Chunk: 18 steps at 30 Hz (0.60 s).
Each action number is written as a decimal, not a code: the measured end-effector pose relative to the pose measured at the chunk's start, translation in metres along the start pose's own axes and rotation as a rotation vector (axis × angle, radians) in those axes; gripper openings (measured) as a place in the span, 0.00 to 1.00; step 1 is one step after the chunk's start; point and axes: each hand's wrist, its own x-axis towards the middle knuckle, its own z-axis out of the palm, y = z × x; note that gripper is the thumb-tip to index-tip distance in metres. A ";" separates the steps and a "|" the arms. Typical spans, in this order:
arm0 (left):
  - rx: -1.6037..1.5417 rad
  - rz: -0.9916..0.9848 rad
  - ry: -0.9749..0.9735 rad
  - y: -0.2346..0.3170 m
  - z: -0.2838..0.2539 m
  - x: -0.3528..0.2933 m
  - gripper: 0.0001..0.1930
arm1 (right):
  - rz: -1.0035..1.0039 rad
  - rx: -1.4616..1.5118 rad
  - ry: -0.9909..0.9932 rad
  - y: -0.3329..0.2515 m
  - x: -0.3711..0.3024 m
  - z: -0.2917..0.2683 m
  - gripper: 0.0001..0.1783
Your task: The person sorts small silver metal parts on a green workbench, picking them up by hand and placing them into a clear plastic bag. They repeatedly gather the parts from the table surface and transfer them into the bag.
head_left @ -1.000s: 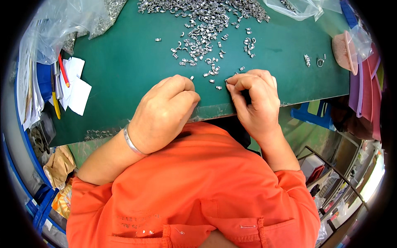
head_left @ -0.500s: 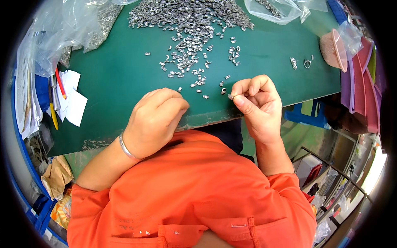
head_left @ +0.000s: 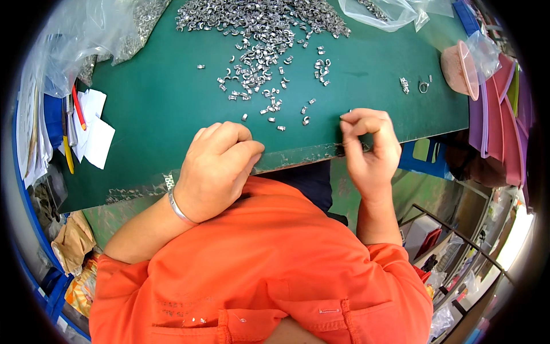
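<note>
Lying on our worktop [head_left: 149,103]: metal pieces [head_left: 258,20].
Left hand [head_left: 215,169] curled, right hand [head_left: 372,149] nearly pinched; contents, we cannot tell.

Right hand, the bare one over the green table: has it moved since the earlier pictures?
Yes: the bare right hand has moved rightward, closer to the pink, round-rimmed bowl.

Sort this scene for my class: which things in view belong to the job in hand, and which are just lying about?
Likely part of the job:
left hand and right hand
small curved metal pieces, heaped and scattered
green table beneath them

Seemingly just lying about:
red pen
white papers
pink bowl
crumpled brown paper
</note>
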 end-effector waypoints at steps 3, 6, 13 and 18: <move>0.011 -0.008 0.026 0.002 0.002 -0.001 0.12 | -0.130 0.073 -0.069 -0.007 0.002 0.020 0.13; 0.006 -0.023 0.042 0.002 0.004 -0.002 0.12 | -0.122 0.014 -0.103 -0.011 0.003 0.028 0.14; 0.008 -0.020 0.057 0.001 0.006 -0.002 0.12 | 0.076 0.113 -0.099 -0.005 -0.005 0.014 0.14; -0.002 -0.025 0.057 0.001 0.006 -0.002 0.12 | -0.145 -0.063 -0.157 -0.004 0.001 0.015 0.13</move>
